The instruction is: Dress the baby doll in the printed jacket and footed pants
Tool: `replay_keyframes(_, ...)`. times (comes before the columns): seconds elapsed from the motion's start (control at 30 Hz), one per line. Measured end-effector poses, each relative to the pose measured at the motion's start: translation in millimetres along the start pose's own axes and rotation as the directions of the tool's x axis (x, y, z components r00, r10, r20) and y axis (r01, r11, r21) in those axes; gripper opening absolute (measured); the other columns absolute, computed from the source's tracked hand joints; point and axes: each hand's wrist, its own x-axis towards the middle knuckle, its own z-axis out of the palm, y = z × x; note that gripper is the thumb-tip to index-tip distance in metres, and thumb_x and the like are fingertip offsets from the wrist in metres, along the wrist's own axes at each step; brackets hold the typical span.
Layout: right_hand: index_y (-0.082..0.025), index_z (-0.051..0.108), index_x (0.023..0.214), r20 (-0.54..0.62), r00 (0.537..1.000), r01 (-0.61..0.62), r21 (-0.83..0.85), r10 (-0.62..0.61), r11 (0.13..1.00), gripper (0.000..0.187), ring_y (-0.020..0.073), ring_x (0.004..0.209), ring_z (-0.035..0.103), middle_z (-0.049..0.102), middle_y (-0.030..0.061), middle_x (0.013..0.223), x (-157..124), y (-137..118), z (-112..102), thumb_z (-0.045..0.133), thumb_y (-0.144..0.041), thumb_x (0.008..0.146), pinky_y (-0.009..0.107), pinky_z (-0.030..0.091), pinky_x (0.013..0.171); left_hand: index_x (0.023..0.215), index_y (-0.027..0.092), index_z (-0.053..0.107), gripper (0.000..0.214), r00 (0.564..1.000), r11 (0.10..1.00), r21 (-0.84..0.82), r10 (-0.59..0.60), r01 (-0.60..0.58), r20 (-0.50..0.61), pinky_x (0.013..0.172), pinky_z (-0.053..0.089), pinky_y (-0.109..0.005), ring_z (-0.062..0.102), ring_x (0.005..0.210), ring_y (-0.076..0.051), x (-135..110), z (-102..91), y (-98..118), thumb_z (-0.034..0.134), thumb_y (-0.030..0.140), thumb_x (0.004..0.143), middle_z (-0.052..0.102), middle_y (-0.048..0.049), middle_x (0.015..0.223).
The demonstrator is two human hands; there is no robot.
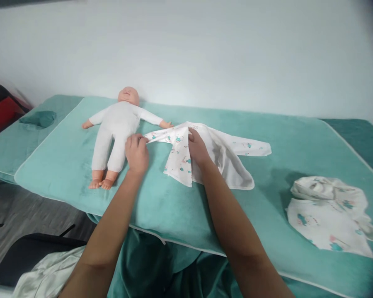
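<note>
left hand pinching the shirt sleeve taut nxt to doll, right hand spread flat on it so it doesn't slide, mid mat

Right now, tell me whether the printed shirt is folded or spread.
Spread open, not folded: shirt front flaps lie apart, sleeves stretched out sideways, left hand pinching one.

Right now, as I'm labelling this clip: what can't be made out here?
Head view:
Shirt middle: under the right hand and forearm.
Crumpled cloth at right: folds hide its shape; corner darkened.
Red thing: cut off by left edge.
Pale cloth: cut off by bottom edge.
</note>
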Motion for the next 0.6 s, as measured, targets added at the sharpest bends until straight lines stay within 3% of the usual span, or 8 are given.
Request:
replay_keyframes(0.1, -0.026, 0.054, 0.138, -0.096, 0.988, -0.100, 0.178, 0.119, 0.979, 0.055, 0.0218, 0.099, 0.068, 0.070, 0.0037, 0.108, 2.0, -3.1, 2.8, 0.061, -0.039, 0.084, 0.040, 0.054, 0.093, 0.106, 0.021, 0.070, 0.035, 0.998, 1.000, -0.018, -0.004, 0.003, -0.062, 0.115, 0.039, -0.051, 0.049, 0.139, -0.030, 0.6, 3.8, 2.2, 0.043, 0.005, 0.091, 0.061, -0.0123, 0.139)
replay_keyframes(0.17, -0.025, 0.057, 0.130, -0.151, 0.981, -0.089, 0.212, 0.123, 0.973, 0.053, 0.0186, 0.091, 0.066, 0.066, 0.0002, 0.096, 3.9, -2.1, 3.5, 0.068, -0.041, 0.081, 0.037, 0.053, 0.090, 0.119, 0.021, 0.067, 0.042, 0.993, 0.993, -0.053, 0.103, -0.101, 0.051, 0.122, 0.032, -0.052, 0.044, 0.147, -0.028, -3.5, 7.3, 6.1, 0.043, 0.003, 0.089, 0.059, -0.0111, 0.148)
replay_keyframes(0.23, -0.025, 0.059, 0.123, -0.153, 0.977, -0.100, 0.267, 0.145, 0.958, 0.052, 0.0160, 0.081, 0.062, 0.060, -0.0034, 0.085, 4.6, -1.0, 3.1, 0.073, -0.044, 0.077, 0.034, 0.053, 0.083, 0.129, 0.021, 0.063, 0.044, 0.952, 0.974, -0.104, 0.218, -0.199, 0.214, 0.124, 0.030, -0.053, 0.048, 0.146, -0.027, -7.6, 12.0, 9.7, 0.045, 0.007, 0.092, 0.062, -0.0105, 0.147)
replay_keyframes(0.3, -0.026, 0.062, 0.118, -0.112, 0.974, -0.148, 0.343, 0.197, 0.928, 0.048, 0.0149, 0.075, 0.059, 0.056, -0.0048, 0.080, 3.6, -1.2, 1.7, 0.075, -0.045, 0.075, 0.032, 0.053, 0.074, 0.130, 0.021, 0.064, 0.037, 0.925, 0.973, -0.113, 0.228, -0.203, 0.304, 0.122, 0.033, -0.053, 0.054, 0.141, -0.028, -9.9, 17.6, 11.5, 0.045, 0.018, 0.098, 0.068, -0.0097, 0.141)
replay_keyframes(0.47, -0.028, 0.063, 0.114, -0.064, 0.982, -0.126, 0.487, 0.179, 0.864, 0.046, 0.0145, 0.077, 0.060, 0.058, -0.0044, 0.085, 0.3, -4.3, -2.9, 0.077, -0.042, 0.073, 0.030, 0.054, 0.071, 0.115, 0.020, 0.072, 0.037, 0.962, 0.998, -0.030, 0.061, -0.055, 0.267, 0.119, 0.034, -0.060, 0.055, 0.140, -0.033, -6.0, 25.8, 8.1, 0.038, 0.031, 0.105, 0.068, -0.0109, 0.141)
replay_keyframes(0.6, -0.028, 0.061, 0.116, 0.000, 0.984, -0.144, 0.572, 0.176, 0.808, 0.051, 0.0124, 0.072, 0.058, 0.057, -0.0052, 0.085, 2.4, -4.2, -4.0, 0.079, -0.040, 0.070, 0.027, 0.051, 0.064, 0.121, 0.018, 0.070, 0.035, 0.971, 0.996, -0.066, 0.081, -0.067, 0.227, 0.115, 0.038, -0.056, 0.056, 0.137, -0.033, -9.1, 15.4, 13.8, 0.041, 0.032, 0.104, 0.068, -0.0145, 0.137)
